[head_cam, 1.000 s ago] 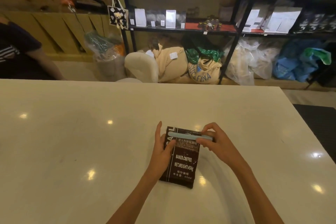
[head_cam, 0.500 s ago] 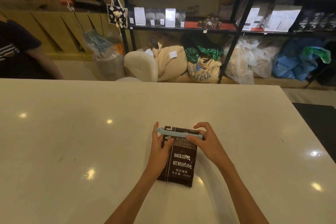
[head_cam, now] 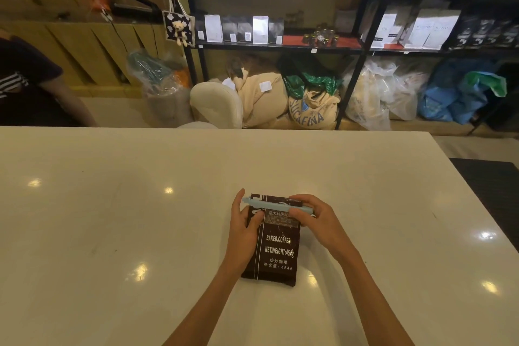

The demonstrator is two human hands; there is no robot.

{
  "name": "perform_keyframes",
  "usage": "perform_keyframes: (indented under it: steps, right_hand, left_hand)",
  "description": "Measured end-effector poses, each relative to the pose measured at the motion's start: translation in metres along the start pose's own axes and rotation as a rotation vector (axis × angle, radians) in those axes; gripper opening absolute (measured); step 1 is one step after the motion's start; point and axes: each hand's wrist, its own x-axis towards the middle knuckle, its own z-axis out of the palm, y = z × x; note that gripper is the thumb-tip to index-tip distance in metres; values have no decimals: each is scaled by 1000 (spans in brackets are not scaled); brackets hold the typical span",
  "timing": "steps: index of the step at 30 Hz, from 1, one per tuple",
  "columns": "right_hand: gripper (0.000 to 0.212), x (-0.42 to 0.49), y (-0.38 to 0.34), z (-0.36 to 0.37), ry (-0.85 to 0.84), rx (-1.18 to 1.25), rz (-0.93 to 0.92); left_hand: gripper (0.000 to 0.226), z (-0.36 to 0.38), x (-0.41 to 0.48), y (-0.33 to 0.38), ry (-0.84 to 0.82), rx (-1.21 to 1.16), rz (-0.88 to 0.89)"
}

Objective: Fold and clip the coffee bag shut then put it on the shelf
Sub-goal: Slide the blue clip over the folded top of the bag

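On the glossy white table (head_cam: 112, 233), both hands' grips pinch a slim pale-blue clip (head_cam: 276, 205) across the flat brown coffee bag (head_cam: 276, 250).

The left hand (head_cam: 243, 236) covers the left edge of the coffee bag (head_cam: 276, 250), hiding part of its large white lettering. The right hand (head_cam: 316, 219) hides the right end of the pale blue clip (head_cam: 273, 204) and the bag's upper right corner. Both forearms run off the near edge. At far left, a seated person (head_cam: 26, 84) is cut off by the frame. Labels on the shelf (head_cam: 280, 46) packets are too small to read.
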Motion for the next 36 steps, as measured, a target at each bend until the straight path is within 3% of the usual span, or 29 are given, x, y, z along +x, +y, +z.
perform_keyframes:
  steps: [6, 14, 30, 36]
  right_hand:
    - [26, 2, -2, 1, -45, -11, 19]
    - [44, 7, -8, -7, -108, 73, 56]
    - [42, 12, -16, 4, -86, -24, 28]
    - [40, 11, -16, 12, -31, -21, 16]
  left_hand:
    - [57, -1, 7, 4, -39, 38, 4]
    - [64, -4, 9, 7, -71, 28, -21]
    - [82, -5, 9, 9, -68, 1, -40]
    - [67, -7, 8, 8, -69, -12, -50]
